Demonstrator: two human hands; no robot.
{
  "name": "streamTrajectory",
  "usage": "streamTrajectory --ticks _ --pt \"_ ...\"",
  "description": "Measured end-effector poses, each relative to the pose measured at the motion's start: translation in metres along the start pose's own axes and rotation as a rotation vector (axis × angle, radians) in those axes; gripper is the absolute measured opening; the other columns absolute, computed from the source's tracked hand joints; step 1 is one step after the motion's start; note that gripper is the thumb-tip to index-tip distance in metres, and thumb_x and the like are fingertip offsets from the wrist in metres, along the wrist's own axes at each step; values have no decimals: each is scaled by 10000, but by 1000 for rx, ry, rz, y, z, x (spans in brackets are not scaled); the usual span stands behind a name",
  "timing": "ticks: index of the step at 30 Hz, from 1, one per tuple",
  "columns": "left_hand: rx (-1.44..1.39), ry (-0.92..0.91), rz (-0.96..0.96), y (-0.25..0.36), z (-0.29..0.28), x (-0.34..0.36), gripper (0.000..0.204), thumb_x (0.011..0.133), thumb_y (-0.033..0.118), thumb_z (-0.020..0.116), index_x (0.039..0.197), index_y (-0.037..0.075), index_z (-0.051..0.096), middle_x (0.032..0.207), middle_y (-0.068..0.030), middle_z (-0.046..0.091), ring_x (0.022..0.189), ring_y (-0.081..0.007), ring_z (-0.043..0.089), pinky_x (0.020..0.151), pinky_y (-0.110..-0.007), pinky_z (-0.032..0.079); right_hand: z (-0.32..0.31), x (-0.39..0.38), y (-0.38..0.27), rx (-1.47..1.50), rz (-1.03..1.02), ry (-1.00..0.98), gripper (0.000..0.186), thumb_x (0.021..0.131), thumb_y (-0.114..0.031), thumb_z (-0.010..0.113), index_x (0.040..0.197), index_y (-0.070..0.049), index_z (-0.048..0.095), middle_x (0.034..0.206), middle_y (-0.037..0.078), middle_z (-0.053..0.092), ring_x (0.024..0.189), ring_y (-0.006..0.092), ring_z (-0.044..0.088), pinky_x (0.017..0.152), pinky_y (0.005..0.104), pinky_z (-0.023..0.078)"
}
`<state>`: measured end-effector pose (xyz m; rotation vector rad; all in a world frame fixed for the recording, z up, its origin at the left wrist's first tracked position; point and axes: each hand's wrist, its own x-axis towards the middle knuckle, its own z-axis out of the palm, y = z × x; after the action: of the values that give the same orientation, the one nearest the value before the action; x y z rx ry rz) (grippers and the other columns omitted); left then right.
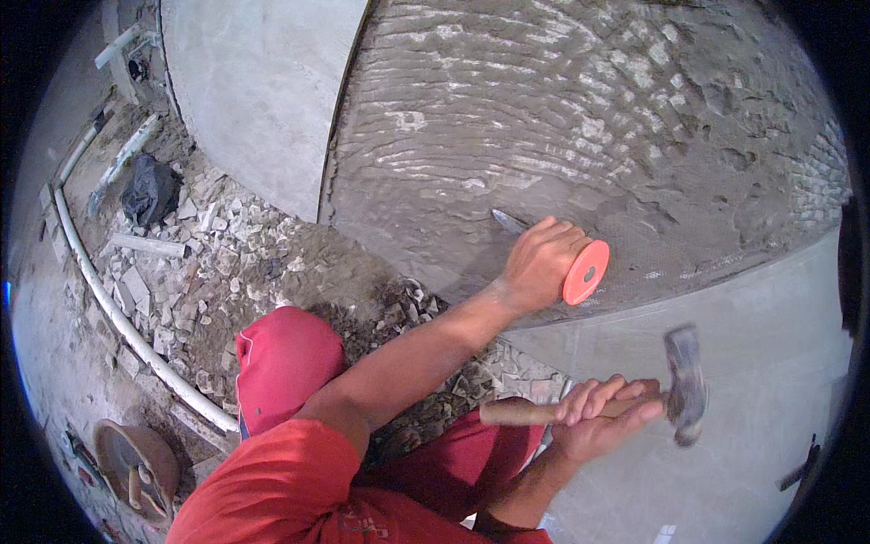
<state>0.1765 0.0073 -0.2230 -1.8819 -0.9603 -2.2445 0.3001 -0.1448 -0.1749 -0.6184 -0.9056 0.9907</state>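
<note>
My left hand is closed around a chisel with a round orange hand guard. The chisel's blade lies low against a rough grey mortar bed marked with curved ridges. Nearer to me, my right hand grips the wooden handle of a hammer. The hammer's head is blurred and apart from the chisel, below and to the right of the guard. My left fingers hide most of the chisel's shaft.
Smooth grey slabs border the mortar at the far left and near right. Broken rubble is heaped on the left, beside a white pipe, a black bag and a brown bucket. My red-clad knee is bent near the rubble.
</note>
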Motion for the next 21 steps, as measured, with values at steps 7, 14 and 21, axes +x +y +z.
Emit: streamTrajectory --ticks 7,14,21 --pt "46 -29 -6 -3 -6 2 173 715 109 676 869 38 639 791 -93 611 785 -285 608 697 -400 445 -7 11 8 -610 188 26 407 1030 -459 433 821 -111 405 529 18 394 349 120 388 304 270 353" --pt "-27 -26 5 -1 -4 -5 162 713 112 681 851 39 637 801 -95 618 788 -276 611 695 -399 447 0 2 34 -663 -123 -76 447 1033 -470 411 793 -93 408 526 32 417 337 127 396 304 276 351" --pt "18 -25 17 -9 -9 -11 244 644 117 736 846 25 636 804 -96 630 765 -289 618 679 -399 458 4 -3 -7 -57 9 14 399 1027 -393 449 778 -81 440 507 46 423 356 153 413 311 291 365"
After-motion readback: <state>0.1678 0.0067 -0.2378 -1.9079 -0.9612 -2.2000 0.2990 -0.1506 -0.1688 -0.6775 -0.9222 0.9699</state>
